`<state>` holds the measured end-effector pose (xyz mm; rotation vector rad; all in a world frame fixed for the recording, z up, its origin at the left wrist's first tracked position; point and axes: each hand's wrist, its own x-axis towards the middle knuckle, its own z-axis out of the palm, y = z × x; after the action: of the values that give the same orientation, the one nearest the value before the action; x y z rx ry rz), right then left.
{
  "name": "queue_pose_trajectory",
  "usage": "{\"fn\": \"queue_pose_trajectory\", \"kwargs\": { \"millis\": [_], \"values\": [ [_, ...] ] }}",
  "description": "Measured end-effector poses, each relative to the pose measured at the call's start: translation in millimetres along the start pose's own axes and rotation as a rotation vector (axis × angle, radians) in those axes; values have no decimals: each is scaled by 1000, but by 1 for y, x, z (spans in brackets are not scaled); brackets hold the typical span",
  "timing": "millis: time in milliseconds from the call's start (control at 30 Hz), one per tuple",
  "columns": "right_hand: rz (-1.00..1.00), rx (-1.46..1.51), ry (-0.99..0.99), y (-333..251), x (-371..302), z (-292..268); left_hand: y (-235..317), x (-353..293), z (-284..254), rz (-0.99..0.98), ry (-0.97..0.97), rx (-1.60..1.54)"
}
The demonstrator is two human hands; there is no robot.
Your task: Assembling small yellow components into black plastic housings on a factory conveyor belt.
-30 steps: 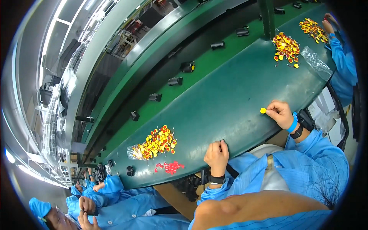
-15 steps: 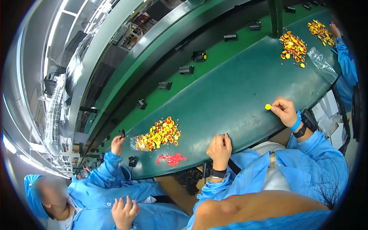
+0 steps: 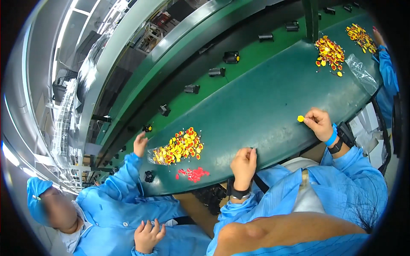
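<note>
My right hand [image 3: 319, 124] is closed, pinching a small flat yellow hexagonal piece [image 3: 300, 118] between thumb and finger above the green work surface [image 3: 273, 98]. Lower and to the left, my left hand [image 3: 243, 167] is also closed, near the surface's front edge. A tiny dark spot shows at its thumb tip; whether this is a held thing I cannot make out. Left of it lie a heap of yellow and red pieces [image 3: 181, 146] on a clear bag and a scatter of pink-red bits [image 3: 193, 174].
Black parts [image 3: 216, 72] stand in a row on the green conveyor belt [image 3: 252, 53] beyond. A co-worker [image 3: 115, 209] sits at the left, one hand [image 3: 140, 144] near the belt. Another heap [image 3: 329, 52] and a clear plastic bag [image 3: 361, 73] lie at the far right. A post [image 3: 310, 21] rises nearby.
The black parts have shifted rightward and away along the belt. The co-worker's raised hand has let go of a black part, now on the belt. My hands have hardly moved.
</note>
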<state>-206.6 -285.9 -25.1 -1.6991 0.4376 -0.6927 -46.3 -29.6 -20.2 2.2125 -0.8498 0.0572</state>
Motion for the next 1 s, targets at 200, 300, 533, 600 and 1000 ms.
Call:
{"fn": "queue_pose_trajectory", "kwargs": {
  "millis": [200, 300, 533, 600, 1000],
  "values": [
    [46, 13, 5, 2, -4, -4, 13, 48, -64, -255, -95, -743],
    [70, 51, 8, -2, -4, -4, -4, 103, -100, -241, 28, -596],
    [0, -58, -1, -11, 3, -1, -171, 237, -140, -534, 460, -415],
    [-7, -114, 19, -13, 4, 1, -208, 270, -131, -690, 483, -438],
    [-49, -288, 69, -16, 6, 9, -245, 346, -97, -814, 548, -322]
  ]
}}
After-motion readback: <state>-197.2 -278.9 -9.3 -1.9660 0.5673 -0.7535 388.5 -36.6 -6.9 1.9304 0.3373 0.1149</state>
